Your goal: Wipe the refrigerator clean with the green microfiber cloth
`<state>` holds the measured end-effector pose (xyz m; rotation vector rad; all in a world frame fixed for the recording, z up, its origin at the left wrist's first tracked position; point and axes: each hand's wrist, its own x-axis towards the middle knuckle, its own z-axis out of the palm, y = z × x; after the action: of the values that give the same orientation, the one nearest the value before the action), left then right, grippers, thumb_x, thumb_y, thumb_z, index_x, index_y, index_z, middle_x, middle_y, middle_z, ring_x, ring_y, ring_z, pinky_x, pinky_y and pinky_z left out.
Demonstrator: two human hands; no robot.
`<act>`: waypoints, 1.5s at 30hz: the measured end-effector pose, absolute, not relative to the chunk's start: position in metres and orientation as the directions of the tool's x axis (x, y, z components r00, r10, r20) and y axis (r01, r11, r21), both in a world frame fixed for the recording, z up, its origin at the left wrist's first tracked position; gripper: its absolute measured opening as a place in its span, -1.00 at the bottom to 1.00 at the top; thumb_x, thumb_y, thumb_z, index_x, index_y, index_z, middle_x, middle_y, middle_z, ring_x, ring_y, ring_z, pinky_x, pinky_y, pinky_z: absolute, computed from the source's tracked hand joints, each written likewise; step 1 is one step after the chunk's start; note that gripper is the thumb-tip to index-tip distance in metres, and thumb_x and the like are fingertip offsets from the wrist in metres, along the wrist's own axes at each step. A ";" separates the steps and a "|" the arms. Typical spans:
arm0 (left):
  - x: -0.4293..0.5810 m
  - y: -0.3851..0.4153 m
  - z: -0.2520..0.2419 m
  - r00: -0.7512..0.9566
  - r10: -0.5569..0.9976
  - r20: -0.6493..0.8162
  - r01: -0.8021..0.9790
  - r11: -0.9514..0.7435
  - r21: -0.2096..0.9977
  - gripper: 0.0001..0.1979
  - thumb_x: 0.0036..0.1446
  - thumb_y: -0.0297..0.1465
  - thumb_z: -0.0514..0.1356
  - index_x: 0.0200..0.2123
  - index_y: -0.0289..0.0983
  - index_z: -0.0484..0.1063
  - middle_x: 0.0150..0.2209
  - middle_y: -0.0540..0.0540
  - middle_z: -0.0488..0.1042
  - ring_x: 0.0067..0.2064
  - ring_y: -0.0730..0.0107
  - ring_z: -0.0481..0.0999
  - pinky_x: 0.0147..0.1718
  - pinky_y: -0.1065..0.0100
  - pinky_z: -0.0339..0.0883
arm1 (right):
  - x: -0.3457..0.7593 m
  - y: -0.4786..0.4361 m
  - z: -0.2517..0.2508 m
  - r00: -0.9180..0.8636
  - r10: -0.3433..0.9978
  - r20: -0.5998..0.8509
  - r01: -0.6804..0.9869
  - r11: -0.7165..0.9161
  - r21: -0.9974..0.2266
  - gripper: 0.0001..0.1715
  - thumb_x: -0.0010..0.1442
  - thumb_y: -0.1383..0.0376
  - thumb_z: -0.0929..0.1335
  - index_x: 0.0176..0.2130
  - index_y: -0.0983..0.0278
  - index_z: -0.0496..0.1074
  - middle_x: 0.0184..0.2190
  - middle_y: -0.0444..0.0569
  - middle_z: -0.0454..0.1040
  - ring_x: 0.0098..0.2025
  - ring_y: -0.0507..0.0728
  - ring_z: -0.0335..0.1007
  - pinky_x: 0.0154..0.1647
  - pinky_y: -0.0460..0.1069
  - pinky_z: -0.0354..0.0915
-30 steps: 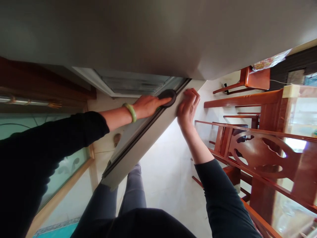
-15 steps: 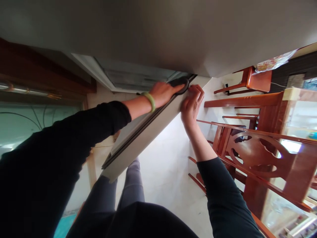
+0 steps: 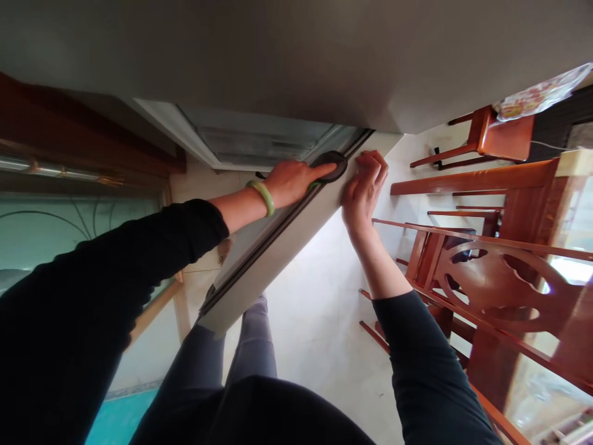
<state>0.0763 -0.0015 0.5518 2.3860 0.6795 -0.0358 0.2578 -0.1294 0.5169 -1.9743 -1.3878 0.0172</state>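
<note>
Wearing a pale green bangle (image 3: 262, 196), your left hand (image 3: 291, 181) has its grip closed on a dark oval tool (image 3: 336, 159), index finger laid along it, at the gasket (image 3: 259, 252) near the refrigerator door's (image 3: 287, 244) upper end. Just right, your half-curled right hand (image 3: 364, 188) touches the door's outer edge; you cannot tell whether it clasps it. Farther right stands a carved wooden chair (image 3: 491, 278).

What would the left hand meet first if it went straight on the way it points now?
Probably the right hand, at the door edge: the left hand, holding the dark tool, points toward it. Depth is unclear here, so the dark tool could touch the door edge first.
</note>
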 end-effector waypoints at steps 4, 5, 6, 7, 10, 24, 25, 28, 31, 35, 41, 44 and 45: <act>0.036 -0.021 0.563 0.876 0.420 -0.236 0.477 -0.688 0.548 -0.35 0.41 -0.52 -0.04 0.48 0.00 0.29 0.01 -0.16 0.64 0.03 0.11 0.64 -0.03 0.19 0.45 | 0.257 -0.129 0.518 0.403 0.830 0.385 0.834 -0.161 -0.527 -0.45 0.25 0.44 0.17 0.17 0.14 0.31 0.25 0.08 0.31 0.42 0.24 0.21 0.53 0.39 0.15; 0.025 -0.026 0.567 0.879 0.407 -0.247 0.473 -0.687 0.552 -0.35 0.41 -0.53 -0.05 0.47 0.01 0.30 0.01 -0.16 0.64 0.03 0.11 0.64 -0.04 0.20 0.45 | 0.257 -0.129 0.519 0.402 0.832 0.383 0.836 -0.162 -0.525 -0.44 0.24 0.45 0.17 0.17 0.14 0.31 0.25 0.09 0.32 0.41 0.24 0.21 0.53 0.39 0.16; 0.015 -0.031 0.571 0.882 0.396 -0.258 0.470 -0.686 0.555 -0.34 0.40 -0.54 -0.06 0.46 0.02 0.31 0.00 -0.15 0.63 0.02 0.11 0.63 -0.05 0.20 0.46 | 0.256 -0.129 0.520 0.402 0.833 0.380 0.835 -0.163 -0.525 -0.44 0.23 0.45 0.17 0.17 0.15 0.32 0.25 0.09 0.32 0.41 0.24 0.22 0.53 0.39 0.17; 0.006 -0.036 0.575 0.881 0.390 -0.266 0.471 -0.687 0.553 -0.33 0.39 -0.55 -0.06 0.45 0.03 0.32 0.00 -0.16 0.61 0.01 0.11 0.63 -0.06 0.19 0.46 | 0.255 -0.129 0.522 0.402 0.835 0.376 0.834 -0.165 -0.526 -0.44 0.22 0.45 0.17 0.16 0.15 0.32 0.25 0.10 0.32 0.40 0.24 0.22 0.52 0.38 0.18; -0.005 -0.044 0.584 0.863 0.423 -0.276 0.504 -0.689 0.521 -0.35 0.34 -0.52 0.01 0.41 0.02 0.38 0.06 -0.22 0.54 0.05 0.06 0.59 -0.04 0.15 0.48 | 0.254 -0.129 0.525 0.416 0.839 0.350 0.828 -0.190 -0.528 -0.43 0.19 0.45 0.17 0.15 0.15 0.33 0.24 0.09 0.33 0.41 0.25 0.22 0.52 0.39 0.18; 0.058 -0.061 0.595 0.770 0.580 -0.265 0.615 -0.566 0.549 -0.53 0.43 -0.29 0.08 0.29 -0.37 0.40 0.19 -0.46 0.40 0.19 -0.18 0.45 0.15 0.01 0.36 | 0.250 -0.126 0.530 0.485 0.830 0.274 0.807 -0.305 -0.505 -0.45 0.19 0.43 0.17 0.13 0.17 0.32 0.29 0.15 0.29 0.41 0.28 0.22 0.53 0.43 0.13; 0.058 -0.062 0.595 0.762 0.594 -0.259 0.622 -0.560 0.547 -0.54 0.43 -0.34 0.07 0.30 -0.37 0.39 0.19 -0.47 0.40 0.20 -0.18 0.44 0.15 0.02 0.36 | 0.250 -0.125 0.530 0.483 0.832 0.273 0.810 -0.306 -0.500 -0.45 0.19 0.44 0.17 0.14 0.18 0.32 0.29 0.16 0.29 0.40 0.28 0.22 0.53 0.43 0.12; 0.041 -0.073 0.598 0.748 0.610 -0.262 0.639 -0.555 0.532 -0.56 0.40 -0.44 0.04 0.28 -0.36 0.41 0.17 -0.45 0.40 0.19 -0.17 0.44 0.13 0.02 0.37 | 0.250 -0.124 0.530 0.466 0.839 0.283 0.816 -0.284 -0.503 -0.45 0.19 0.44 0.17 0.13 0.19 0.33 0.28 0.16 0.30 0.39 0.27 0.23 0.53 0.41 0.12; 0.012 -0.090 0.603 0.747 0.593 -0.299 0.652 -0.569 0.500 -0.56 0.38 -0.48 0.02 0.24 -0.34 0.43 0.13 -0.42 0.40 0.15 -0.16 0.45 0.09 0.02 0.39 | 0.251 -0.125 0.529 0.467 0.832 0.299 0.809 -0.266 -0.524 -0.48 0.20 0.43 0.17 0.11 0.18 0.34 0.26 0.15 0.32 0.37 0.27 0.25 0.53 0.40 0.13; -0.006 -0.106 0.604 0.723 0.612 -0.319 0.682 -0.563 0.467 -0.59 0.40 -0.40 0.04 0.23 -0.34 0.44 0.15 -0.43 0.39 0.16 -0.19 0.42 0.10 -0.01 0.40 | 0.251 -0.126 0.526 0.477 0.829 0.292 0.792 -0.261 -0.552 -0.48 0.21 0.44 0.18 0.12 0.17 0.35 0.27 0.14 0.31 0.40 0.27 0.23 0.53 0.40 0.12; 0.020 -0.095 0.593 0.682 0.679 -0.273 0.703 -0.505 0.501 -0.53 0.46 -0.25 0.08 0.33 -0.26 0.39 0.28 -0.41 0.30 0.24 -0.16 0.37 0.18 -0.03 0.36 | 0.254 -0.124 0.518 0.481 0.823 0.301 0.790 -0.258 -0.556 -0.41 0.19 0.48 0.16 0.15 0.15 0.34 0.28 0.12 0.28 0.44 0.25 0.18 0.56 0.38 0.08; 0.036 -0.084 0.594 0.667 0.699 -0.259 0.702 -0.472 0.534 -0.56 0.48 -0.27 0.05 0.31 -0.25 0.41 0.26 -0.38 0.32 0.26 -0.12 0.36 0.21 0.01 0.33 | 0.256 -0.121 0.518 0.457 0.833 0.312 0.809 -0.244 -0.534 -0.40 0.16 0.48 0.16 0.14 0.16 0.33 0.28 0.13 0.27 0.44 0.27 0.16 0.56 0.40 0.08; 0.037 -0.083 0.596 0.663 0.701 -0.262 0.703 -0.465 0.538 -0.57 0.48 -0.31 0.04 0.30 -0.26 0.42 0.25 -0.38 0.33 0.26 -0.12 0.36 0.21 0.02 0.33 | 0.256 -0.120 0.519 0.457 0.836 0.303 0.810 -0.250 -0.531 -0.40 0.16 0.48 0.16 0.14 0.16 0.33 0.28 0.14 0.27 0.44 0.27 0.15 0.56 0.41 0.08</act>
<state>0.0367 -0.0826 0.5959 2.2542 1.0806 -0.0057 0.2562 -0.1201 0.5188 -2.0751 -1.3671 0.0540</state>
